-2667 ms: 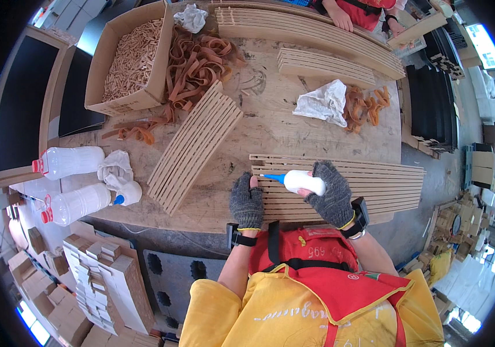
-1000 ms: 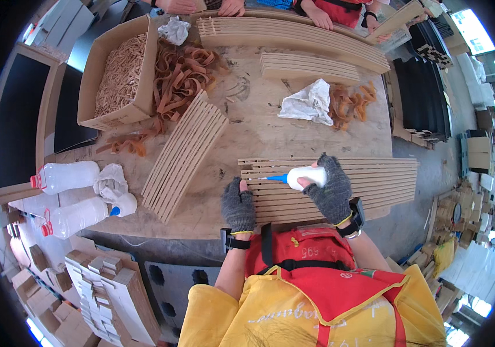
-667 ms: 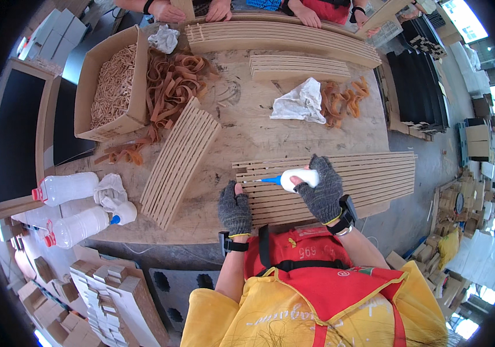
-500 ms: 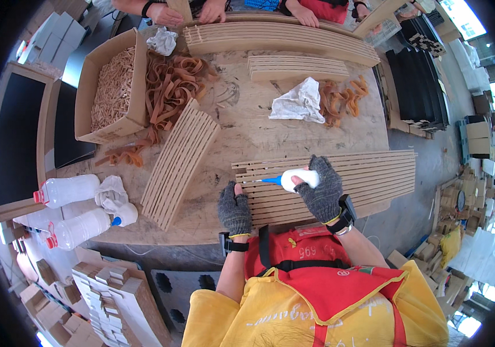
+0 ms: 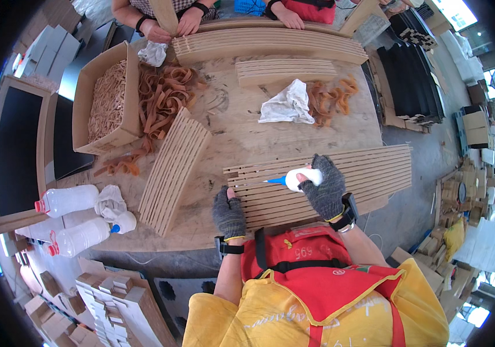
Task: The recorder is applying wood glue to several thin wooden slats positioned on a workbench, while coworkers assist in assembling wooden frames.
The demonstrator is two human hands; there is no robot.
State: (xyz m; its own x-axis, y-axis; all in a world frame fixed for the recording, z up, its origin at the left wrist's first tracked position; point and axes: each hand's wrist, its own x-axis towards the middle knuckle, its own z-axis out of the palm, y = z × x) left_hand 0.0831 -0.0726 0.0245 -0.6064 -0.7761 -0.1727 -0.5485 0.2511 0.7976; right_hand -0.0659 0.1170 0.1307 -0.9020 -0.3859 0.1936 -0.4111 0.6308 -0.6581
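A row of pale wooden slats (image 5: 340, 179) lies side by side in front of me. My right hand (image 5: 325, 188), in a grey fingerless glove, is closed around a white squeeze bottle (image 5: 293, 180). The bottle lies tilted nearly flat above the slats, its blue nozzle (image 5: 276, 181) and thin tip pointing left towards their left ends. At those ends, my left hand (image 5: 229, 214), gloved the same way, holds the slats' edge with its thumb side against them; some of its fingers are hidden. Small notches or holes show near the upper left slat ends.
Another slat bundle (image 5: 175, 173) slants at left, near a carton of small wooden pegs (image 5: 108, 101) and brown strips (image 5: 169, 95). Two plastic bottles (image 5: 74, 199) lie at the left edge. A white cloth (image 5: 288, 104) and more slats (image 5: 285, 70) lie beyond. Co-workers' hands (image 5: 189, 22) are across the table.
The view has shifted slightly, so the table's things sit a little further left. The nozzle tip has moved a bit towards me along the slat ends; both hands keep their holds.
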